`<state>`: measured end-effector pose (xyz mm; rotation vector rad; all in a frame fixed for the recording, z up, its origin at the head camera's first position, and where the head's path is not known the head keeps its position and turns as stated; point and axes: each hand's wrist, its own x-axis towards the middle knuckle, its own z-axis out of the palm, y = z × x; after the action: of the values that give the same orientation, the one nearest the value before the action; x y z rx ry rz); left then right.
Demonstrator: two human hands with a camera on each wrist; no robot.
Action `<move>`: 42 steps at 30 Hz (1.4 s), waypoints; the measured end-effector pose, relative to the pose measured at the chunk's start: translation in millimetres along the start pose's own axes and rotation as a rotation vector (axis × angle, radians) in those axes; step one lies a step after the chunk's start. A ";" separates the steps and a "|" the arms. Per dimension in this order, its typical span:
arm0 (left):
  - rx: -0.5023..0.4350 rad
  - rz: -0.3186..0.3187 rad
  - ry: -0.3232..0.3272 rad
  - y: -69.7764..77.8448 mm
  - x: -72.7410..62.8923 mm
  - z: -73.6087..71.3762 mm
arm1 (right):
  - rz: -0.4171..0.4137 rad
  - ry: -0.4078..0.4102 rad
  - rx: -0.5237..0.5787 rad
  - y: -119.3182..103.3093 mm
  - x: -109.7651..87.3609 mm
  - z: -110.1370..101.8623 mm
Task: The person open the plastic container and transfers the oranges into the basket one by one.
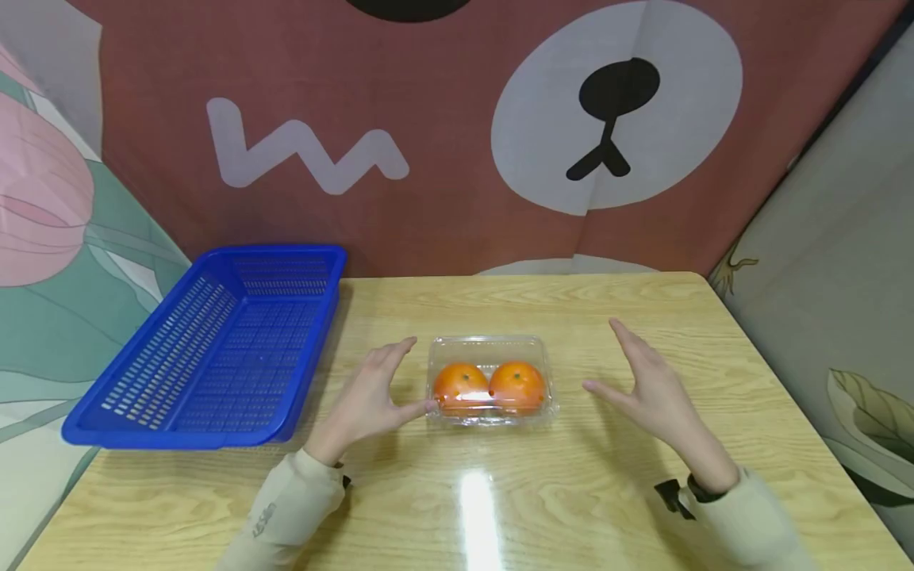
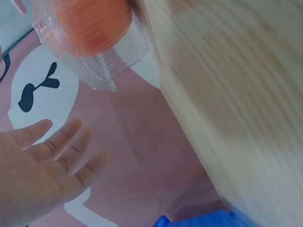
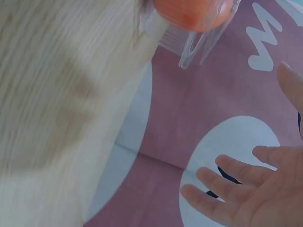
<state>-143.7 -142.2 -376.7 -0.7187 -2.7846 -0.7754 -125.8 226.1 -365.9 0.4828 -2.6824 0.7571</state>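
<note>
Both fruits [image 1: 460, 388] were bright orange. Box [image 1: 493, 350] was clear and colourless. Basket [image 1: 257, 361] was solid deep blue, patterned with rows of slots [image 1: 171, 345]. Table [image 1: 571, 492] showed pale yellow-tan wood grain. Back cloth [image 1: 428, 71] was reddish brown, printed with a white zigzag [image 1: 294, 136] and a white oval [image 1: 535, 143] bearing a black nose [image 1: 618, 89]. Left cloth [image 1: 24, 507] carried a pink flower [image 1: 39, 174] and green leaves [image 1: 43, 337]; right cloth [image 1: 835, 262] was pale grey with a greenish leaf [image 1: 878, 412]. Sleeves [image 1: 289, 496] were beige, the left with dark lettering [image 1: 263, 519].

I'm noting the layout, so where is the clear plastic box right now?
In the head view, the clear plastic box sits on the table between the left hand and right hand, right of the blue basket.
</note>
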 end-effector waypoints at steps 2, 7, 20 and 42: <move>-0.015 -0.005 -0.005 -0.7 0.0 1.6 | 0.015 -0.018 0.026 -0.7 0.2 2.4; -0.058 -0.016 -0.023 -2.6 1.4 4.3 | 0.069 -0.104 0.186 -1.3 1.7 8.1; -0.173 -0.036 -0.057 -8.3 3.9 8.1 | 0.235 -0.282 0.581 3.4 5.9 26.9; -0.249 -0.105 -0.177 -15.1 9.5 17.7 | 0.292 -0.419 0.734 4.2 10.6 52.6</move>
<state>-159.9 -140.4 -395.8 -0.7175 -2.9348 -1.1468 -147.6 198.2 -406.5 0.4464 -2.8002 1.9405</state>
